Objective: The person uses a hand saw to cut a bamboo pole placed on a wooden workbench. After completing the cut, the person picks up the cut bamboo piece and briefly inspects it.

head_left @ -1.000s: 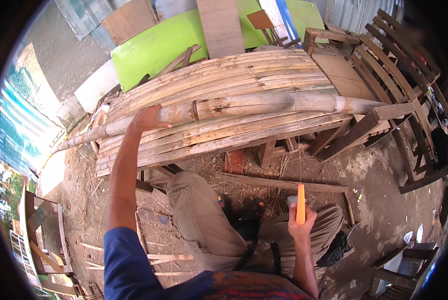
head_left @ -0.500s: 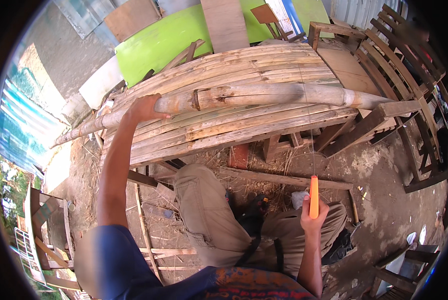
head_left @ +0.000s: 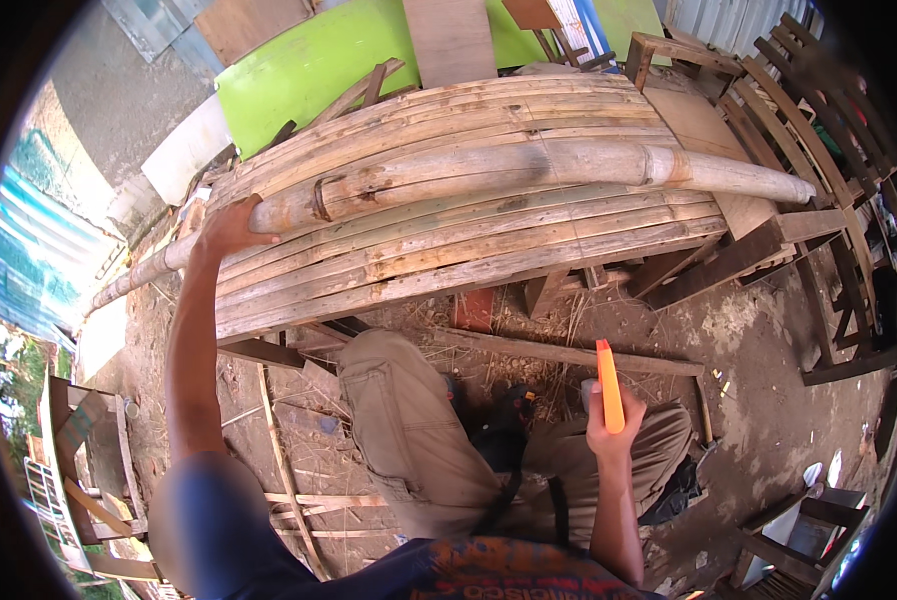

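The thick, pale, round bamboo pole (head_left: 489, 175) lies whole across the stack of split bamboo slats (head_left: 449, 250) that serves as a worktop, running from about 9 o'clock to 3 o'clock in the upper half of the view; no fresh cut or split shows along it, so the work on it looks barely begun, with the pole only being steadied so far. The left hand (head_left: 231, 228) reaches up to roughly 10 o'clock and rests on the pole's near end, fingers curled loosely over its curve, palm down, more a pressing hold than a full wrap. The right hand (head_left: 612, 428) sits low at about 5 o'clock, closed around the lower part of a slim orange handled tool (head_left: 608, 385) that points straight up, well apart from the pole; its working end is hidden in the fist, so what kind of tool it is cannot be told. Khaki-trousered knees (head_left: 409, 430) are bent below the slats, over dusty ground strewn with wood scraps.
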`<state>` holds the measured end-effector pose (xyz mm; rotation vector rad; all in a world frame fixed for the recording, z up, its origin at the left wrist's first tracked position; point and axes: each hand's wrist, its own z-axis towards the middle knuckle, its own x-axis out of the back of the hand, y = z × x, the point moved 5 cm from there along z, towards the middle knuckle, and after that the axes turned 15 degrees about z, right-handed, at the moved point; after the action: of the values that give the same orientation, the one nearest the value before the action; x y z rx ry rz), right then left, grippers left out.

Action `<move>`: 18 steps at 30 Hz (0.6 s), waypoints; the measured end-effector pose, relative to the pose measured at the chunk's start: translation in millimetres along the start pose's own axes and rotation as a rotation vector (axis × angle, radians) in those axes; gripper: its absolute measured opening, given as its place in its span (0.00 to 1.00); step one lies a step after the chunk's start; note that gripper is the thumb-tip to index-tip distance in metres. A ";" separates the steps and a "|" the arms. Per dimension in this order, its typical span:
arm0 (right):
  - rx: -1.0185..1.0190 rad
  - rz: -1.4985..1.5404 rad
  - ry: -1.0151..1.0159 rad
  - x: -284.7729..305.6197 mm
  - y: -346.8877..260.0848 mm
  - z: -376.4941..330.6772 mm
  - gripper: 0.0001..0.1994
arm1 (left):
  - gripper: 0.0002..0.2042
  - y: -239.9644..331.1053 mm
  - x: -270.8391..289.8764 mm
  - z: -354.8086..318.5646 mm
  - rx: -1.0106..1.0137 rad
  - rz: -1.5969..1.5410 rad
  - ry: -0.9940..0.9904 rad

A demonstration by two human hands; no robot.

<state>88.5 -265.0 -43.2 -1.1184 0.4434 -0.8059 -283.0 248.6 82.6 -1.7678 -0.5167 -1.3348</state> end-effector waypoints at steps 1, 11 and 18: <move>-0.044 0.023 -0.001 -4.1 1.1 1.5 0.05 | 0.45 -2.7 -0.6 -5.6 -0.003 -0.011 -0.001; -0.065 -0.033 0.003 5.6 -16.4 -2.5 0.05 | 0.38 40.6 -3.6 -49.3 -0.061 -0.081 0.259; -0.178 0.024 0.125 22.5 -17.9 -25.9 0.11 | 0.37 75.6 -8.2 -63.2 -0.125 -0.129 0.288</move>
<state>79.2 -301.7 -35.3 -1.2290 0.6415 -0.8302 -266.5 156.1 51.9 -1.6238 -0.3987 -1.7119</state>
